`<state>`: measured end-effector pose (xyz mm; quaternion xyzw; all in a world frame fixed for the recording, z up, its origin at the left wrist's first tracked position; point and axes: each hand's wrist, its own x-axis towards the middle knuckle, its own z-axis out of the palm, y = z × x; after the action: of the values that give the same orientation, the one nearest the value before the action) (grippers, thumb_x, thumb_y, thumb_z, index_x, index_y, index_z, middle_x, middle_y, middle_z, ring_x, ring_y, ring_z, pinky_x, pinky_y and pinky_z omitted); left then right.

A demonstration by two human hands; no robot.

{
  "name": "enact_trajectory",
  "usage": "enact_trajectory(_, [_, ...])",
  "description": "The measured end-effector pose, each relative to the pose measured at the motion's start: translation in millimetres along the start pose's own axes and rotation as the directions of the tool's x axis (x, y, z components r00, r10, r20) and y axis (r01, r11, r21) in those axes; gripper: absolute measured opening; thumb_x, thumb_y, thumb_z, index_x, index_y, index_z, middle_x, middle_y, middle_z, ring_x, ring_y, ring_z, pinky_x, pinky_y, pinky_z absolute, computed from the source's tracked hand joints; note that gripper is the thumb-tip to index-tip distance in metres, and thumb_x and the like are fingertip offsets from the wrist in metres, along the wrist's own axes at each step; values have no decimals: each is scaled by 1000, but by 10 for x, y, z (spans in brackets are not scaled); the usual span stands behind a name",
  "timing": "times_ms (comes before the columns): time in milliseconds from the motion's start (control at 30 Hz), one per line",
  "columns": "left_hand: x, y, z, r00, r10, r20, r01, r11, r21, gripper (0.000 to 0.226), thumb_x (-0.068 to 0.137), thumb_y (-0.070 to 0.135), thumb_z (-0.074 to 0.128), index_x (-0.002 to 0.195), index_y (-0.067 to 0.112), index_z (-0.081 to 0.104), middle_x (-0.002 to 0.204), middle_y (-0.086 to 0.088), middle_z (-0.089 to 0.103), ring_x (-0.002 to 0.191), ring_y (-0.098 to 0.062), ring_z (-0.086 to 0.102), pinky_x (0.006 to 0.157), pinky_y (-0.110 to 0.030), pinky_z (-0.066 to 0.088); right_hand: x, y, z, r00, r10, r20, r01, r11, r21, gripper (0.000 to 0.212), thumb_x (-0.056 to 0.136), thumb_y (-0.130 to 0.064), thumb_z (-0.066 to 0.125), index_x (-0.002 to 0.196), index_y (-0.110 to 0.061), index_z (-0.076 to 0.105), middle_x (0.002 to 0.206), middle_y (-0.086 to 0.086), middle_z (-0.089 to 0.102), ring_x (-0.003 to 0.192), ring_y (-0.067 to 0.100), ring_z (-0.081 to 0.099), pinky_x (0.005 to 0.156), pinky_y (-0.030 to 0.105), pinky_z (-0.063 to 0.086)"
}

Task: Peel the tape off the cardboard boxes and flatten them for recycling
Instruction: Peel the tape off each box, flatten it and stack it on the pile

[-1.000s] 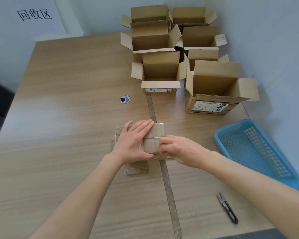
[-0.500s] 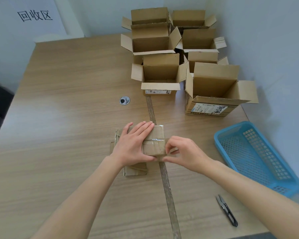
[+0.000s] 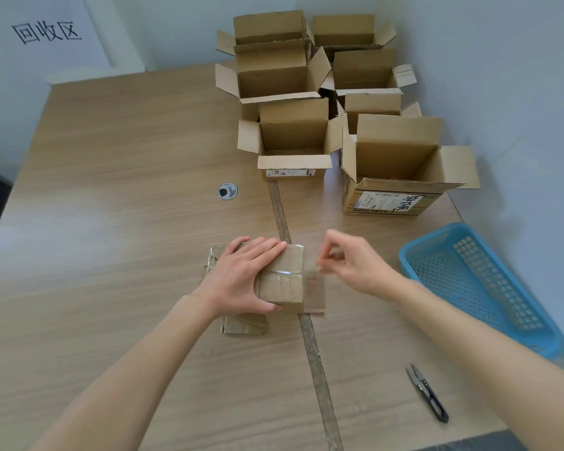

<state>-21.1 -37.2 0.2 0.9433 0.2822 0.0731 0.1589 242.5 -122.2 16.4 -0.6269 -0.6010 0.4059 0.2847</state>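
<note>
Presently: flattened box (image 3: 282, 281) lies on table (image 3: 111, 255), centre-front, partly over the dark seam strip (image 3: 279, 206) running front-to-back; more flattened cardboard (image 3: 241, 327) sticks out beneath it, near-left.

Left hand (image 3: 241, 281): flat on box top, fingers straight and spread, thumb along near edge; pressing, not gripping.

Right hand (image 3: 355, 265): raised just right of box; thumb and forefinger pinched together on what looks like the free end of a clear tape strip (image 3: 315, 288); strip is translucent and blurred, so contact is judged, not certain. Strip runs from the fingers down-left to the box's right edge; its long axis approx. left-right, across the box; a shiny tape band (image 3: 280, 273) shows along the same line on the top face.

Key relation: tape's attached end lies left of the right-hand fingers; right hand is nearer the free end, left hand nearer the stuck part; peel likely wants a pull rightward and away while the left holds the box down.

Containers: blue basket (image 3: 437, 249), right, well apart from box; no contents visible. Open boxes (image 3: 398, 164), approx. seven, upright at far-right of table, flaps out; interiors mostly hidden, nothing seen inside; nearest-right one bears a label (image 3: 388, 203).

Misc.: snips (image 3: 427, 392) near-right; round grommet (image 3: 227, 191) mid-table.
</note>
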Motion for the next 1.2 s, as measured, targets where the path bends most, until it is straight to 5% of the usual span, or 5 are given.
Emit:
enact_trajectory(433, [15,-107,-29,995,68,75,-69,998,7,121,68,81,71,162,23,21,168,10,16,156,-7,8,127,-44,5,-53,-208,228,971,-238,32,240,958,-156,47,77,-20,87,122,-21,71,102,-6,63,87,9,64,84,23,56])
enact_trajectory(667, [-41,-184,-86,988,154,-22,-154,988,0,104,73,79,68,153,17,44,166,-6,26,155,-25,19,127,-45,14,69,-305,129,972,-212,102,231,945,-232,18,84,-22,81,100,-14,79,103,-7,60,83,7,62,84,29,52])
enact_trajectory(833, [-128,-123,-146,992,-25,-120,44,986,158,87,83,88,37,145,31,56,154,-4,43,142,-26,34,118,-44,12,55,-352,238,944,-328,-10,296,865,-405,6,93,-10,70,94,-5,72,101,3,63,91,21,61,79,40,52])
enact_trajectory(1000, [-169,234,96,922,-326,-211,348,935,76,74,87,79,39,143,35,57,151,1,46,140,-20,37,105,-48,23,-116,-396,592,960,-263,-98,213,909,-358,5,92,-7,66,88,-6,63,93,5,60,80,26,60,69,42,51])
enact_trajectory(1200, [-197,10,70,946,-216,-242,219,976,-17,71,83,75,51,138,31,63,151,3,51,145,-16,39,117,-56,27,137,-186,-50,949,-40,-312,-28,977,-209,5,92,-17,74,96,-17,77,90,-8,72,84,6,67,84,31,58])
